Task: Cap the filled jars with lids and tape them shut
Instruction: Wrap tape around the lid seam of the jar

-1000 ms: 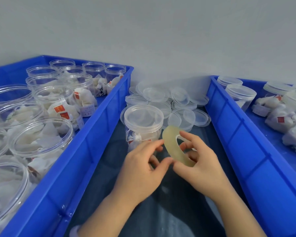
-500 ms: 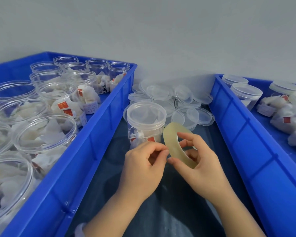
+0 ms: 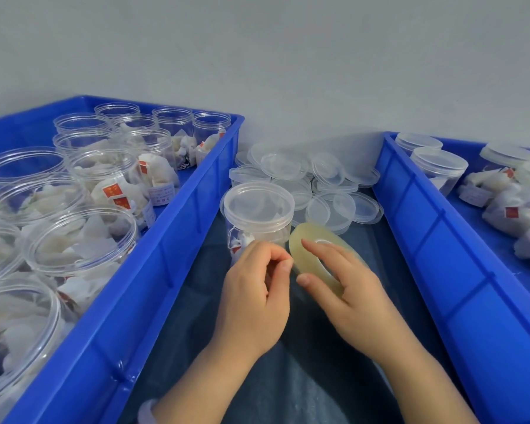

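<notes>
Gripping the tape roll (image 3: 298,248), the right hand (image 3: 352,298) faced the left hand (image 3: 251,289), which pinched the rim beside that grip; the thin end might slip and restick.

Your only camera sits on your head, facing forward and tilted down at the work, near enough that both forearms enter from 6 o'clock. Your left hand (image 3: 254,289) and right hand (image 3: 352,295) meet at the tape roll (image 3: 303,232) just below centre. The wide lens bends the left blue bin (image 3: 166,264) off toward 9 o'clock and the right blue bin (image 3: 471,270) toward 3 o'clock. The grey wall (image 3: 288,56) fills 12 o'clock.
</notes>
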Available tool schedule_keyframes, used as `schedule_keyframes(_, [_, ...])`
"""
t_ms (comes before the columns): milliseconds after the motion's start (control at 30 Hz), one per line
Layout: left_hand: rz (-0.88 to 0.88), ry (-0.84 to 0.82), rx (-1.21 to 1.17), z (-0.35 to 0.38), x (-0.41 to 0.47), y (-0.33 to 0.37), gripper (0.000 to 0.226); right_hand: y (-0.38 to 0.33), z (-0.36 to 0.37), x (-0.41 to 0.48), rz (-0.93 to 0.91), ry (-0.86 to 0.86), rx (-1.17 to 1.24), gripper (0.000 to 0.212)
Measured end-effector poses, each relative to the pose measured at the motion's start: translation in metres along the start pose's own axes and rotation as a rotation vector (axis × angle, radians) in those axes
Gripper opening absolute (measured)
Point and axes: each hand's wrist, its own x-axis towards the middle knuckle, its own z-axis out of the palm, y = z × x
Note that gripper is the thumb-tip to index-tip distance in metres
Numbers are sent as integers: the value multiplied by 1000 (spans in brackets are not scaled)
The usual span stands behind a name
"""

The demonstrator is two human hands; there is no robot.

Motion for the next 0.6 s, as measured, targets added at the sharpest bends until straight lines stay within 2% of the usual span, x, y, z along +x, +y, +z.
schedule_keyframes(167, [-66, 13, -16, -3, 3, -4, 21, 7, -7, -5, 16, -165, 103, 58])
schedule_keyframes(400, [-114, 11, -192, -2, 2, 3, 10, 1, -6, -1, -19, 41, 135, 38])
schedule_keyframes(500, [-89, 15, -157, -3, 2, 4, 9, -1, -3, -2, -10, 78, 167, 32])
schedule_keyframes(600, [-19, 28, -82, -3, 3, 1, 12, -3, 0, -1, 30, 148, 209, 14])
